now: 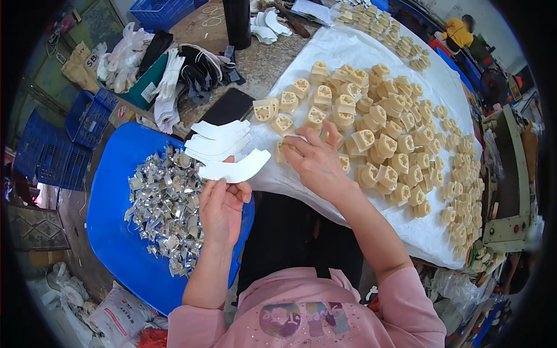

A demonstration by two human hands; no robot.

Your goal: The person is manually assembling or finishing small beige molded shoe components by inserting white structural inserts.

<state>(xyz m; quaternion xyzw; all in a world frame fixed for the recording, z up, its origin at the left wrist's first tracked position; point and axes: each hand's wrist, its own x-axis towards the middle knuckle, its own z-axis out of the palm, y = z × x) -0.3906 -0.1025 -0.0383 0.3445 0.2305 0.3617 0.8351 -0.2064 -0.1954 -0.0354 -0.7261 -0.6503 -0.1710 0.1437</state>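
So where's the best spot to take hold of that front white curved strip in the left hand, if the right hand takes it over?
Probably by its free right end. The front white curved strip is pinched at its lower edge by the left hand, and its right tip juts out unsupported. The right hand, now resting on a cream plastic piece, could come in from the right and pinch that flat tip.

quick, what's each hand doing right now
Left hand: closed on a white curved strip, pinched at its lower edge.
Right hand: fingers down on a cream plastic piece on the white sheet; grip cannot be told.
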